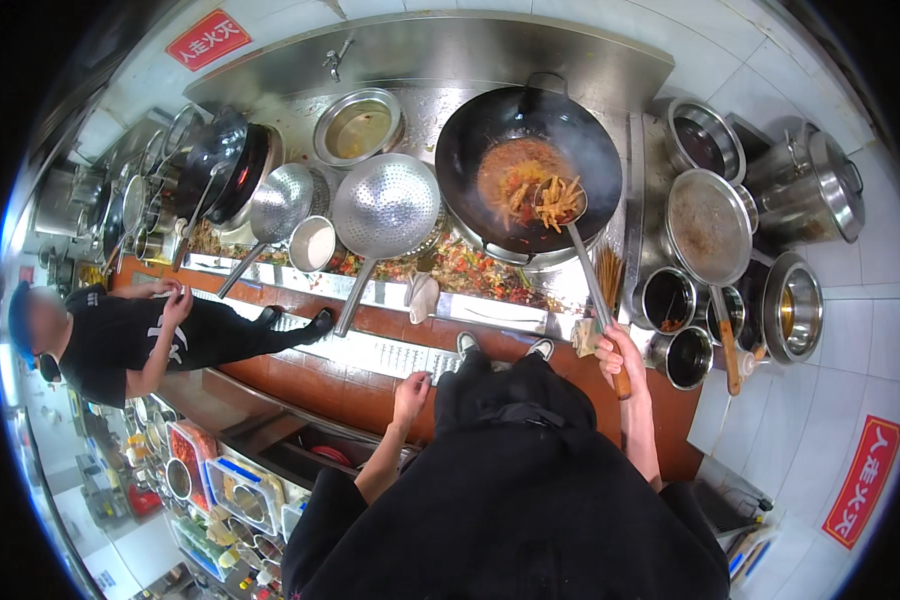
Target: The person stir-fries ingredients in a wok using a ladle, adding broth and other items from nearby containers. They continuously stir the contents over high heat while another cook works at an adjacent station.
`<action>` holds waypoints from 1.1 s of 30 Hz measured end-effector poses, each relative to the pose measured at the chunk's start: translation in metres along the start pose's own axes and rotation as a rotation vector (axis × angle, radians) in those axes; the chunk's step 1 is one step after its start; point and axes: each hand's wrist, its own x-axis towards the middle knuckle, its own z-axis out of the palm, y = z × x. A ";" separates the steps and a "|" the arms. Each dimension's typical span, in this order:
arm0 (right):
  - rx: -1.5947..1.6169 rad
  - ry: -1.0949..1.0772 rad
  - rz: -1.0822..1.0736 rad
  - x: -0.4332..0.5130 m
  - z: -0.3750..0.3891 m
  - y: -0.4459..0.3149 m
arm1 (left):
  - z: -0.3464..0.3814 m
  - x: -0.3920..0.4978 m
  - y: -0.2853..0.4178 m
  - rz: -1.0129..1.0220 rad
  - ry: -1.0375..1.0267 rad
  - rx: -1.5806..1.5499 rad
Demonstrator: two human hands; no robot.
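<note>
My right hand (619, 352) grips the wooden-ended handle of a long metal ladle (581, 259). The ladle's bowl is inside a large black wok (469, 120), heaped with brown, claw-like pieces that look like chicken feet (557, 201). More pieces lie in the orange-red sauce (514, 161) around it, and steam rises at the wok's right. Down beside my left thigh is my left hand (412, 396), its fingers loosely curled; nothing can be made out in it.
Left of the wok rest a large perforated strainer (388, 206), a steel basin (358, 127) and a cup of white contents (315, 246). Food scraps (480, 266) litter the stove front. Sauce pots (669, 298) and a wood-handled strainer (709, 225) stand right. A person (120, 330) stands at left.
</note>
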 end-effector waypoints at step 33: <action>-0.366 0.217 -0.141 -0.011 0.010 0.013 | 0.030 -0.020 -0.113 -0.656 -0.120 -0.482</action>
